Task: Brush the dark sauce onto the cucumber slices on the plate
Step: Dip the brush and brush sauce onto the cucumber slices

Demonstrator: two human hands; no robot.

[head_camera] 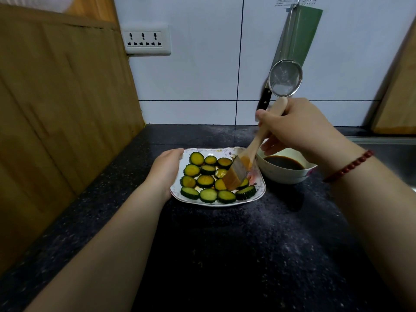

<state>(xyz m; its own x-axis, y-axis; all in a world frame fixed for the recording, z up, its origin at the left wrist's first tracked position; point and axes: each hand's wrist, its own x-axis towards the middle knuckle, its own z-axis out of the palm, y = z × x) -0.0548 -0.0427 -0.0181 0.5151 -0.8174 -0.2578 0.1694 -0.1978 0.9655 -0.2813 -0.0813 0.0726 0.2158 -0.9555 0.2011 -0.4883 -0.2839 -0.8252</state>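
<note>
A white square plate [258, 188] with a floral rim sits on the dark counter and holds several cucumber slices [205, 180]; most in the upper rows look amber with sauce, the front row is greener. My left hand [167, 171] grips the plate's left edge. My right hand [297, 127] is shut on a wooden brush [254, 147] by its handle. The brush's bristles [235, 175] rest on slices at the plate's right side. A white bowl of dark sauce [283, 163] stands just right of the plate, under my right hand.
A wooden board [63, 109] leans along the left wall. On the tiled back wall hang a mesh strainer [286, 78], a green board and a dark-handled knife [263, 100]. A power socket [146, 39] is at upper left. A steel sink [391, 154] lies at right.
</note>
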